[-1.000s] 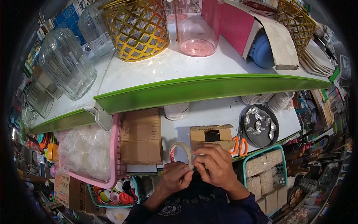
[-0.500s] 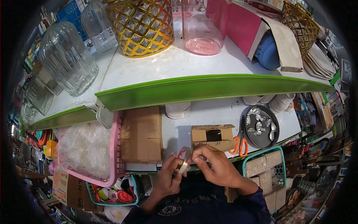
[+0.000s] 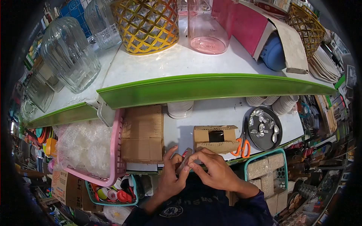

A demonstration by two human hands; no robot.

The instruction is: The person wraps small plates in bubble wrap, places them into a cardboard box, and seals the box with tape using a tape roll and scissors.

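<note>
My left hand [image 3: 170,179] grips a small roll of tape [image 3: 184,159] on its edge, with a red print inside its core. Thumb and index finger of my right hand [image 3: 218,170] pinch at the roll's near side; a loose tape end there is too small to make out. Just beyond my hands, a small open cardboard box [image 3: 217,147] stands on the lower white shelf. Scissors with orange handles [image 3: 246,148] lie to its right, their blades against a dark round plate [image 3: 267,141] that holds several silver foil pieces [image 3: 260,130].
A larger cardboard box [image 3: 142,137] stands left, beside a pink basket [image 3: 117,150] of bubble wrap. Teal baskets [image 3: 247,165] hang low on both sides. The green shelf edge [image 3: 211,88] runs above, below glass jars [image 3: 69,56] and a gold lattice basket [image 3: 147,28].
The tape roll has turned more edge-on between my hands. My right fingers have shifted slightly left and down over its near side, and my left index finger has lifted.
</note>
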